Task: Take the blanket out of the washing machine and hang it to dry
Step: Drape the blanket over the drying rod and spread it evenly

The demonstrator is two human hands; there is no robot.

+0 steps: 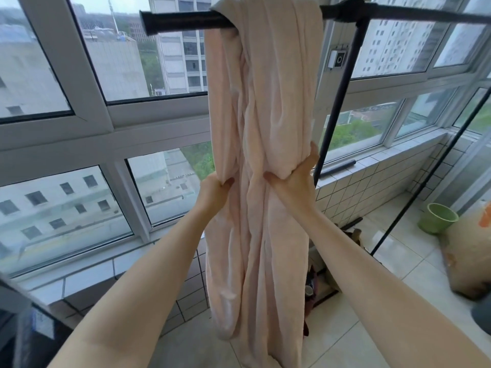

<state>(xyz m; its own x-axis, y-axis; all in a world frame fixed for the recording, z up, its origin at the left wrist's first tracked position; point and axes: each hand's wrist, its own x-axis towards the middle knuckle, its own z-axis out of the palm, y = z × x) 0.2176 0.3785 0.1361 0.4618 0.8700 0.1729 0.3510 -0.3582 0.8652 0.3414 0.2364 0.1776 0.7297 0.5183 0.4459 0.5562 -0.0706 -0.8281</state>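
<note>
Blanket (261, 107) is hanging bunched lengthwise from the rail (183, 21); my left hand (214, 188) and right hand (297, 172) are pinching its opposite side folds, ready for spreading outward.

White-framed windows (87, 75) run round the corner of the balcony, with grey high-rise blocks (183, 62) and green trees (353, 134) beyond the glass. On the tiled sill (385, 152) to the right, a dark tube (337, 167) lies along the inner edge. A small white device (336, 58) sits on the window frame above it. Down on the pale floor (398, 261), towards its right edge, a green bucket (437, 217) stands just beside a brown sack (470, 251).
</note>
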